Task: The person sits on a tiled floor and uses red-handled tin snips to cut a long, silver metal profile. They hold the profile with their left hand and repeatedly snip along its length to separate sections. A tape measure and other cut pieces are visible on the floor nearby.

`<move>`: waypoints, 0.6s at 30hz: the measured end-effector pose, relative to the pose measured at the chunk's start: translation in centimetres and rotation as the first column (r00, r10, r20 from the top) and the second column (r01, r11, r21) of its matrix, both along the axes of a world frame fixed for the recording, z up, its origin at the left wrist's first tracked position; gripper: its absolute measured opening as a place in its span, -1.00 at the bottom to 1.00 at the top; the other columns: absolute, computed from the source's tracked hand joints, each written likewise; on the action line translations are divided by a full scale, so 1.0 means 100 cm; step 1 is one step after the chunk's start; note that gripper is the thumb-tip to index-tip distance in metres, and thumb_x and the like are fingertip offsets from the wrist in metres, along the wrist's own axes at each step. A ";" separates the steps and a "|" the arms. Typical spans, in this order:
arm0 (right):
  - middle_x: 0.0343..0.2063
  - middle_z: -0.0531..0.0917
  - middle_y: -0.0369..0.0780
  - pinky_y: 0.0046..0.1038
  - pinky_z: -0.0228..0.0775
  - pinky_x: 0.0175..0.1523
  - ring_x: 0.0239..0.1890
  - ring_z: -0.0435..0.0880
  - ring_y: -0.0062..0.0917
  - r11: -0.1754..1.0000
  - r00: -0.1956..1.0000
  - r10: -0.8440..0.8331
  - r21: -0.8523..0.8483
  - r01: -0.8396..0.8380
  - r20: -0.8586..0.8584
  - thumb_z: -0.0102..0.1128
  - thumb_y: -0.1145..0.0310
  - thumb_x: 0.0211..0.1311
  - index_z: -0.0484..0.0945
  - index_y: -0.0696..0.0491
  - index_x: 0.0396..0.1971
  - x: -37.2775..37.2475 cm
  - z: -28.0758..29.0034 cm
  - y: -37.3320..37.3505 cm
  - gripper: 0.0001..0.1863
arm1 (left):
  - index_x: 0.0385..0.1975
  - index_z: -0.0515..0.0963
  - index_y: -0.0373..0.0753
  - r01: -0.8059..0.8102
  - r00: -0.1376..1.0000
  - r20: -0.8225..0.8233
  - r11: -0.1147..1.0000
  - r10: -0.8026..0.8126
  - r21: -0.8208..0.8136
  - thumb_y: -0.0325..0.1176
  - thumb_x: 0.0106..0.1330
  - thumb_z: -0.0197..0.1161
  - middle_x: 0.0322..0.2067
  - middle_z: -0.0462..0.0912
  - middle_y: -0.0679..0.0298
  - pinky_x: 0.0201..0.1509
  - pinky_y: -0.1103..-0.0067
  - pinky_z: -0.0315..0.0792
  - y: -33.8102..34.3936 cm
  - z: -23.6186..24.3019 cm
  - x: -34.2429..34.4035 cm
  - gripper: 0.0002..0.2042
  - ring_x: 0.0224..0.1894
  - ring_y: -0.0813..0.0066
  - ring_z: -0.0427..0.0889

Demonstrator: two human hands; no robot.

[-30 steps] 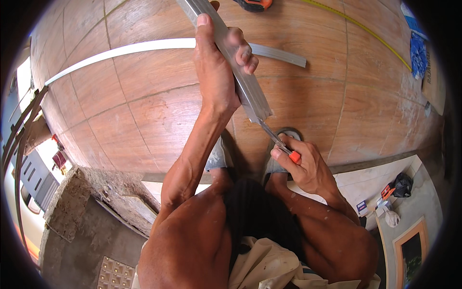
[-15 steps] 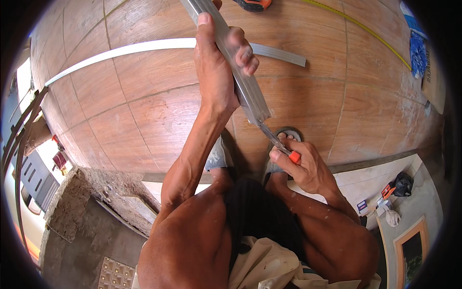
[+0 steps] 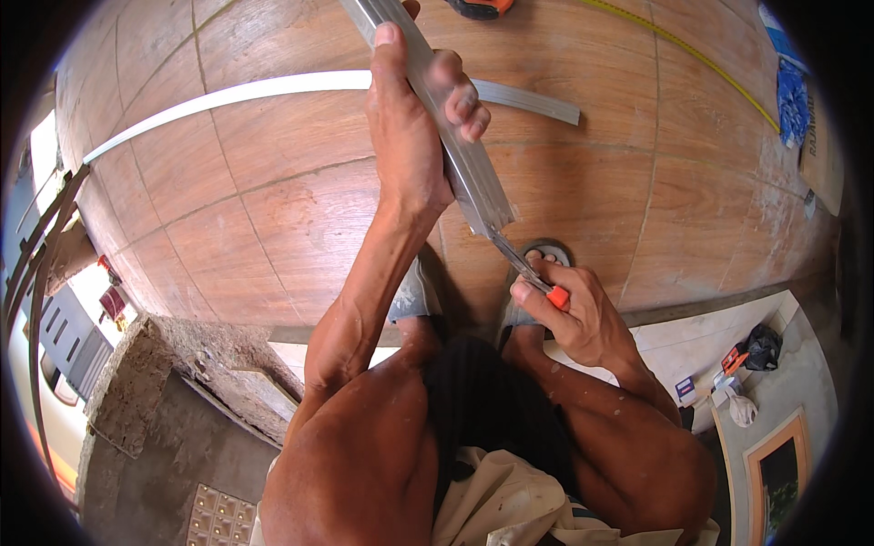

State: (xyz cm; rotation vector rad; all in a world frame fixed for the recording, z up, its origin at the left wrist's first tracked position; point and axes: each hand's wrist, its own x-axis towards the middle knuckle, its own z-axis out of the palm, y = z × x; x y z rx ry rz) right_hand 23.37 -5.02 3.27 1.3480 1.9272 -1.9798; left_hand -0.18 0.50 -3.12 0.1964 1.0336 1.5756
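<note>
A long grey metal channel [image 3: 473, 187] slants down from the top centre, with my left hand [image 3: 419, 118] closed around it. My right hand [image 3: 569, 309] grips a cutting tool [image 3: 557, 296] with orange-red handles, probably snips, whose metal jaws meet the channel's lower end above my sandalled right foot. A second, flat-looking pale metal strip [image 3: 273, 86] lies across the wood-look tiled floor [image 3: 237, 237], passing under the channel.
Top centre has a tape measure [image 3: 482, 7], a yellow tape [image 3: 692, 50] runs right toward blue plastic [image 3: 790, 109] and cardboard [image 3: 819, 155]. Dark strips [image 3: 41, 255] stand at far left; rough concrete edge [image 3: 137, 382] lower left; bags and small items [image 3: 760, 348] lower right.
The jaws of the tool in my right hand have shifted very slightly on the channel's end since a second ago. Otherwise both hands look nearly still.
</note>
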 end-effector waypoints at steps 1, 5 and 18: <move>-0.36 0.64 0.05 -0.26 0.49 -0.12 -0.35 0.64 -0.11 0.992 0.997 0.051 0.114 -0.045 -0.054 0.25 0.21 0.50 0.69 0.20 -0.20 0.004 -0.004 -0.004 -0.70 | 0.51 0.20 -0.06 -0.002 1.000 0.016 1.000 0.003 -0.013 0.19 0.68 -0.03 -0.38 0.38 0.38 -0.52 0.65 0.37 0.000 0.000 0.001 -0.40 -0.54 0.69 0.37; -0.30 0.64 0.07 -0.25 0.50 -0.13 -0.33 0.61 -0.04 0.949 0.985 0.146 0.294 -0.114 -0.091 0.24 0.26 0.53 0.71 0.14 -0.12 0.008 -0.008 -0.006 -0.76 | 0.51 0.19 -0.06 0.003 1.000 0.005 0.999 -0.002 -0.044 0.18 0.68 -0.03 -0.38 0.38 0.38 -0.52 0.64 0.36 -0.002 0.001 0.001 -0.40 -0.55 0.68 0.36; -0.56 0.46 0.00 -0.23 0.37 -0.15 -0.46 0.46 -0.11 0.995 0.997 -0.081 -0.053 0.081 -0.006 0.25 0.15 0.48 0.59 0.29 -0.31 0.001 -0.005 -0.002 -0.58 | 0.55 0.16 -0.03 0.034 0.999 -0.032 0.999 -0.034 0.007 0.21 0.66 0.01 -0.38 0.38 0.36 -0.52 0.63 0.33 -0.001 0.006 0.000 -0.36 -0.54 0.66 0.35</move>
